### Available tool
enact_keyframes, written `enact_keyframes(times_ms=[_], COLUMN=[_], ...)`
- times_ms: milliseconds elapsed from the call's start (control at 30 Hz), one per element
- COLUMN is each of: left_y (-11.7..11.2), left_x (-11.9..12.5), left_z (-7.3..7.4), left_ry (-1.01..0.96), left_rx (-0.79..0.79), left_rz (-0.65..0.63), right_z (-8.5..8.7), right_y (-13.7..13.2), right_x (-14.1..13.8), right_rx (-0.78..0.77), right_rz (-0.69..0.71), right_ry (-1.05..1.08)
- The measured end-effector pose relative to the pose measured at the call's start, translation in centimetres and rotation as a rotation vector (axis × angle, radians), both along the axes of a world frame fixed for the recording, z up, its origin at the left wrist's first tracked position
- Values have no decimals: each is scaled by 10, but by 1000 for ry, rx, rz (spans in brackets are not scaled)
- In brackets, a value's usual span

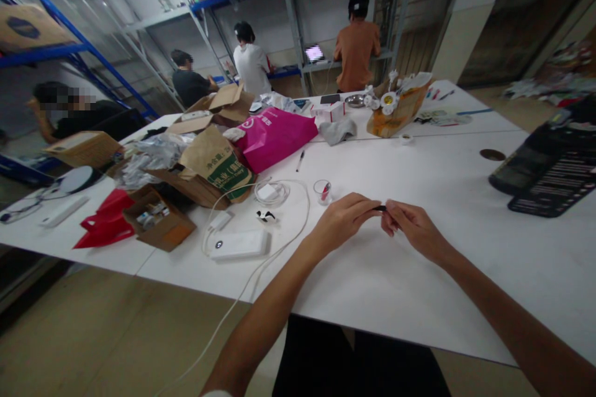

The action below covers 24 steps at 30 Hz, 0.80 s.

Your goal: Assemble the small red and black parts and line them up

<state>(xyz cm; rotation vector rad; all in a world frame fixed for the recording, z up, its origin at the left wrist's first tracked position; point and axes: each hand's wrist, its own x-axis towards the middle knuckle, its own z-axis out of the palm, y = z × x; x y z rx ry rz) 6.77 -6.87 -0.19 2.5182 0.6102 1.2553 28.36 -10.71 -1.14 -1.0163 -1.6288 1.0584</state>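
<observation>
My left hand (pixel 342 218) and my right hand (pixel 412 227) meet above the white table (pixel 465 260), fingertips pinched together on a small black part (pixel 380 208) held between them. The part is too small to name. Just left of my left hand stands a small clear cup (pixel 322 191) with something red inside. A white power bank (pixel 239 244) with a white cable (pixel 288 223) lies further left, beside a small black-and-white item (pixel 266 216).
Brown paper bags (pixel 216 164), a pink bag (pixel 274 134), a red bag (pixel 107 220) and cardboard boxes (pixel 158 217) crowd the table's left. A black tray (pixel 549 167) lies at right. A pen (pixel 300 161) lies mid-table. Several people work at shelves behind.
</observation>
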Motion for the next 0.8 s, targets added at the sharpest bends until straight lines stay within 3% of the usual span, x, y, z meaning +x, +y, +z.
enact_keyframes(times_ms=[133,267,433,633,800], left_y=[3,2,-3,-8,-5], left_x=[-2,-3,-2,-4,-5], left_z=[-7,-8,4,25,22], left_ry=[85,151,139,126,120], left_rx=[-3,-68,-311,-658,-652], left_rz=[23,28,39,61,17], right_z=[1,-10,-20,-9,-9], right_y=[0,3,5,5,7], right_x=[-1,2,7,12,14], right_rx=[1,60,110,247,143], right_rz=[-8,-23,-74,-62,-75], right_ry=[-8,-93,-160,-182,-57])
